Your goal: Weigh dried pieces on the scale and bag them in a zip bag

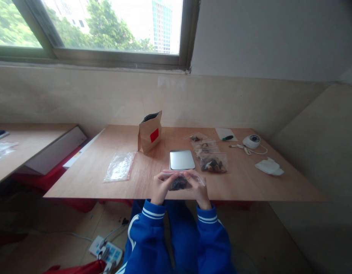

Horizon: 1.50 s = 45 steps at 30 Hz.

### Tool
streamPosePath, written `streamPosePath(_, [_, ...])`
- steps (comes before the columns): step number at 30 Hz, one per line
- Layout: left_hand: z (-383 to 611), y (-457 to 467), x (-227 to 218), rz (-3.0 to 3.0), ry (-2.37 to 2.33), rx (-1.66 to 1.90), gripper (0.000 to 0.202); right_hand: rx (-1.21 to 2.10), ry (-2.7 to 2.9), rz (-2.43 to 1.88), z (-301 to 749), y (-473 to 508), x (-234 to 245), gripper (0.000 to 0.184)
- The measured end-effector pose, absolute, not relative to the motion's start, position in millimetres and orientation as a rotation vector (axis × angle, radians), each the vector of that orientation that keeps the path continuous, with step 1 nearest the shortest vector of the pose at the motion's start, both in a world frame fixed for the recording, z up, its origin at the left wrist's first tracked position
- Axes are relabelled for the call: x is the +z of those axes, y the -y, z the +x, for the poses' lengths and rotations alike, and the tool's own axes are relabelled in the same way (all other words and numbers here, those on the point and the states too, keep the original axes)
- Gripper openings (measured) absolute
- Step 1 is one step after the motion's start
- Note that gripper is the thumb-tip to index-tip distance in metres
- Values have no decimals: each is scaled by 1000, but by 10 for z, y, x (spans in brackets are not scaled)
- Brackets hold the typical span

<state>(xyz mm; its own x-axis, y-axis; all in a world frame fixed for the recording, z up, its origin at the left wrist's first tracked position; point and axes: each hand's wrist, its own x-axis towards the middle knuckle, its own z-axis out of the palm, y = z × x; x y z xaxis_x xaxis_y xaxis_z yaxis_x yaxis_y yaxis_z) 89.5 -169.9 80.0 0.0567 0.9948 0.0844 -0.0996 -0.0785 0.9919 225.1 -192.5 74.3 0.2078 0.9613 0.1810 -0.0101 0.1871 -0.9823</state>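
Note:
Between my two hands, over the table's front edge, is a clear zip bag with dark pieces inside. My left hand pinches its top edge on the left, and my right hand grips the same edge on the right, thumbs close together. Just beyond the bag lies a flat square scale with a shiny top. To its right, a filled zip bag of dark and brown pieces lies in front of two more filled bags, one of them a flatter zip bag.
A brown paper pouch with a red label stands open at the top. Flat clear bags lie left. At right are a white camera with cable, a green marker on paper and a crumpled white tissue. A power strip is on the floor.

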Motion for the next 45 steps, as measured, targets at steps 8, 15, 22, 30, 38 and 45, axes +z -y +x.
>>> streamPosePath(8, [607, 1515, 715, 1251, -1090, 1236, 40, 790, 795, -1347, 2951, 1893, 537, 38])
streamPosePath(15, [7, 1201, 412, 1178, -1357, 1354, 45, 460, 899, -1604, 3851, 1619, 303, 73])
streamPosePath(22, [-76, 632, 139, 1260, -1578, 1476, 65, -504, 899, -1911, 3597, 1809, 131, 72])
streamPosePath(30, [-141, -262, 212, 1516, -1752, 1444, 104, -272, 1203, -2004, 3229, 1871, -342, 72])
streamPosePath(38, [-138, -288, 224, 1596, -1400, 1343, 43, 99, 1321, -2167, 3500, 1469, -6, 64])
streamPosePath(45, [-102, -30, 88, 1750, -1400, 1224, 50, 61, 1818, -1391, 2703, 1056, 951, 48])
